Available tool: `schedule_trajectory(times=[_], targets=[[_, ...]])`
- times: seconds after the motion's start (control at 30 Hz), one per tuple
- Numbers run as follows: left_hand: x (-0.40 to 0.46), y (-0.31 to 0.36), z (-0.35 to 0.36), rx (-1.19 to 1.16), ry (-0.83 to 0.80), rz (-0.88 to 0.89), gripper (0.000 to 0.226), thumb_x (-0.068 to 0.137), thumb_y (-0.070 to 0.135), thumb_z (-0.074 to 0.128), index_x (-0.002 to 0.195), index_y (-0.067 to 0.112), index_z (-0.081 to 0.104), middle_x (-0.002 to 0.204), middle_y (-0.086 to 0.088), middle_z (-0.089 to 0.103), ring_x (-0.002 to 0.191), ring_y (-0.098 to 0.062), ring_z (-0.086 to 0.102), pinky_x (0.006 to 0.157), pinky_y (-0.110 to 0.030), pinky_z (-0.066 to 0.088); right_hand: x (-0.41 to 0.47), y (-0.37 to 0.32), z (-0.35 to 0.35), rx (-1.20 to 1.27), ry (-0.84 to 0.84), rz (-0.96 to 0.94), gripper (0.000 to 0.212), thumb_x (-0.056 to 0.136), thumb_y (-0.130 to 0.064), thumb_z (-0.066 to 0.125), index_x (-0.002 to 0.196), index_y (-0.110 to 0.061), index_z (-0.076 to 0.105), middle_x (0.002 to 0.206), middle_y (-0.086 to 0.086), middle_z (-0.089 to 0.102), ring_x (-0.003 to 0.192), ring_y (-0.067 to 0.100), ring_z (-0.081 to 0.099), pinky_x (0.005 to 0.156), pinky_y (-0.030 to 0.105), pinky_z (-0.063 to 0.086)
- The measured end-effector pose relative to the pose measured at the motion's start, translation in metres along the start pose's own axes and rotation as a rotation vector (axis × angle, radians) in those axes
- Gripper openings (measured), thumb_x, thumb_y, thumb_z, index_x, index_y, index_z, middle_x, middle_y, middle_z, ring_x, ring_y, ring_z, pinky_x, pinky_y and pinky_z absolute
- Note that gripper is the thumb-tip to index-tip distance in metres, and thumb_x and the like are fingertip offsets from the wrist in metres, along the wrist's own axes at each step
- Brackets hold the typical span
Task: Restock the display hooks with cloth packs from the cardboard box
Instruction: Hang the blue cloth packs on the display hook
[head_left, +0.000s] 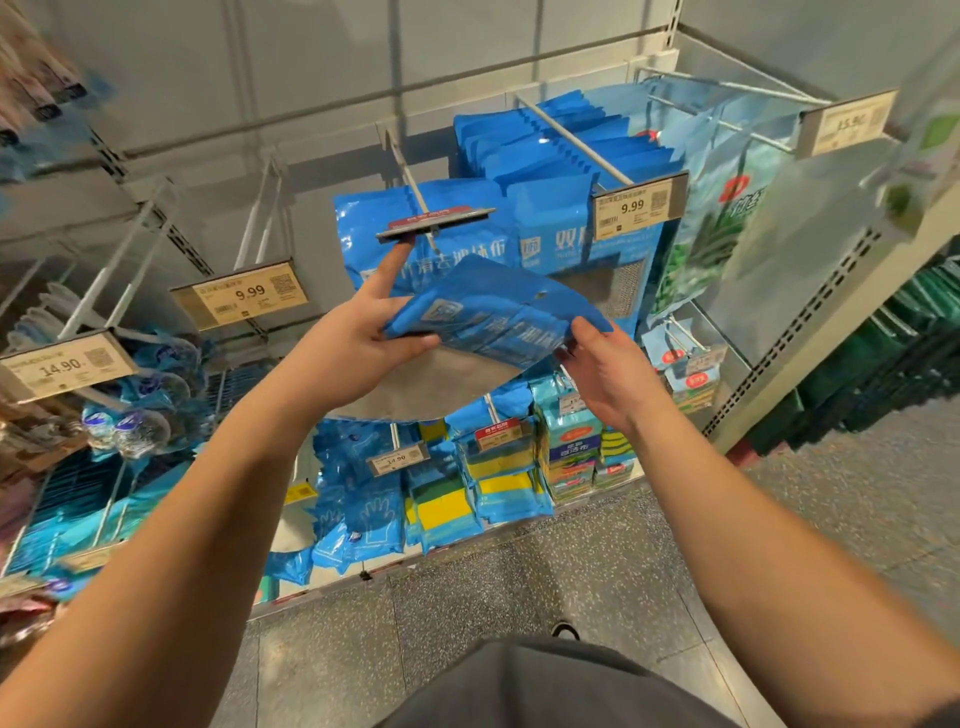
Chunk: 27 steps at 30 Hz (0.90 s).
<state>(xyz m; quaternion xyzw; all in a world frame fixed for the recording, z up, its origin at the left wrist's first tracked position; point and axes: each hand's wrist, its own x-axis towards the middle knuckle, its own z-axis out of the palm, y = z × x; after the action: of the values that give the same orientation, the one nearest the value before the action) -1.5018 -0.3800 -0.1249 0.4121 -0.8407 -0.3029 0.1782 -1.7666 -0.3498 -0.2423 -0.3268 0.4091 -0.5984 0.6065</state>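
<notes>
The big grey shelf wall (311, 78) stands behind the middle hook (415, 197), with a speckled floor (597, 571) far below the hook; a thick row of blue packs (561, 156) hangs just to the right of the hook; a few more blue packs (441, 244) hang on the hook itself; one blue cloth pack (498, 312) is held tilted just below the hook's end; the left hand (353, 338) grips the pack's left edge with its thumb, and its pointing finger pushes up the flipped price tag (436, 223) on the hook's tip; the right hand (602, 364) pinches the pack's lower right edge with curled fingers.
</notes>
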Motion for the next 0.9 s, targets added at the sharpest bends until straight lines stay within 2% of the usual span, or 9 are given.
schedule_trajectory(times=[0.13, 0.2, 0.23, 0.27, 0.33, 0.43, 0.57, 0.73, 0.9], targets=[[0.003, -0.002, 0.004, 0.039, 0.017, 0.029, 0.05, 0.092, 0.02, 0.071, 0.124, 0.051, 0.049, 0.165, 0.017, 0.002, 0.135, 0.025, 0.016, 0.098, 0.004, 0.023, 0.003, -0.007, 0.002, 0.06, 0.082, -0.058, 0.026, 0.096, -0.021, 0.054, 0.121, -0.014, 0.06, 0.116, 0.005, 0.069, 0.11, 0.021, 0.063, 0.099, 0.039, 0.047], [0.003, -0.006, 0.005, 0.072, 0.045, 0.026, 0.061, 0.088, 0.029, 0.075, 0.139, 0.041, 0.045, 0.167, 0.011, 0.005, 0.142, 0.01, 0.017, 0.112, -0.016, 0.028, 0.006, -0.012, 0.0, 0.065, 0.123, -0.074, 0.025, 0.1, -0.018, 0.049, 0.122, -0.013, 0.059, 0.119, 0.007, 0.067, 0.113, 0.024, 0.062, 0.097, 0.041, 0.048], [0.003, -0.006, 0.004, 0.1, 0.073, 0.006, 0.068, 0.087, 0.033, 0.077, 0.145, 0.035, 0.042, 0.167, 0.008, 0.009, 0.145, -0.003, 0.018, 0.116, -0.026, 0.026, 0.007, -0.014, -0.002, 0.054, 0.148, -0.077, 0.026, 0.1, -0.018, 0.049, 0.124, -0.011, 0.058, 0.119, 0.009, 0.067, 0.114, 0.025, 0.062, 0.097, 0.044, 0.049], [0.002, -0.006, 0.004, 0.118, 0.1, -0.03, 0.075, 0.086, 0.035, 0.077, 0.149, 0.031, 0.037, 0.166, 0.005, 0.012, 0.146, -0.012, 0.016, 0.118, -0.029, 0.02, 0.009, -0.016, -0.004, 0.022, 0.173, -0.078, 0.028, 0.101, -0.017, 0.05, 0.126, -0.007, 0.057, 0.118, 0.011, 0.067, 0.112, 0.027, 0.063, 0.096, 0.045, 0.05], [0.0, -0.005, 0.003, 0.116, 0.136, -0.074, 0.08, 0.088, 0.034, 0.074, 0.154, 0.03, 0.03, 0.165, 0.005, 0.016, 0.149, -0.016, 0.01, 0.115, -0.026, 0.012, 0.012, -0.017, -0.007, -0.076, 0.209, -0.073, 0.03, 0.101, -0.015, 0.052, 0.127, -0.001, 0.055, 0.114, 0.015, 0.067, 0.105, 0.028, 0.065, 0.092, 0.046, 0.052], [-0.003, -0.007, 0.004, 0.082, 0.181, -0.07, 0.079, 0.091, 0.034, 0.071, 0.156, 0.03, 0.026, 0.164, 0.007, 0.021, 0.149, -0.014, 0.01, 0.116, -0.028, 0.014, 0.017, -0.016, -0.005, -0.199, 0.193, -0.058, 0.012, 0.099, -0.014, 0.056, 0.108, -0.011, 0.064, 0.1, 0.008, 0.071, 0.092, 0.024, 0.069, 0.087, 0.045, 0.054], [-0.003, -0.009, 0.007, 0.086, 0.197, -0.069, 0.077, 0.092, 0.033, 0.07, 0.156, 0.028, 0.027, 0.165, 0.009, 0.021, 0.149, -0.015, 0.012, 0.118, -0.032, 0.017, 0.033, -0.017, 0.014, -0.246, 0.144, -0.062, 0.009, 0.099, -0.013, 0.058, 0.103, -0.017, 0.064, 0.094, -0.003, 0.073, 0.089, 0.012, 0.071, 0.079, 0.031, 0.056], [-0.004, -0.011, 0.006, 0.113, 0.211, -0.064, 0.078, 0.092, 0.035, 0.07, 0.157, 0.027, 0.027, 0.165, 0.007, 0.022, 0.149, -0.019, 0.015, 0.123, -0.045, 0.02, 0.056, -0.024, 0.039, -0.259, 0.102, -0.077, 0.012, 0.095, -0.023, 0.063, 0.106, -0.02, 0.068, 0.112, 0.006, 0.073, 0.108, 0.025, 0.068, 0.101, 0.052, 0.05], [-0.006, -0.01, 0.006, 0.12, 0.227, -0.056, 0.076, 0.093, 0.034, 0.069, 0.156, 0.027, 0.028, 0.165, 0.011, 0.02, 0.147, -0.013, 0.015, 0.122, -0.043, 0.02, 0.07, -0.033, 0.057, -0.245, 0.086, -0.104, 0.013, 0.097, -0.021, 0.061, 0.109, -0.02, 0.067, 0.112, 0.005, 0.073, 0.106, 0.023, 0.069, 0.099, 0.049, 0.052]])
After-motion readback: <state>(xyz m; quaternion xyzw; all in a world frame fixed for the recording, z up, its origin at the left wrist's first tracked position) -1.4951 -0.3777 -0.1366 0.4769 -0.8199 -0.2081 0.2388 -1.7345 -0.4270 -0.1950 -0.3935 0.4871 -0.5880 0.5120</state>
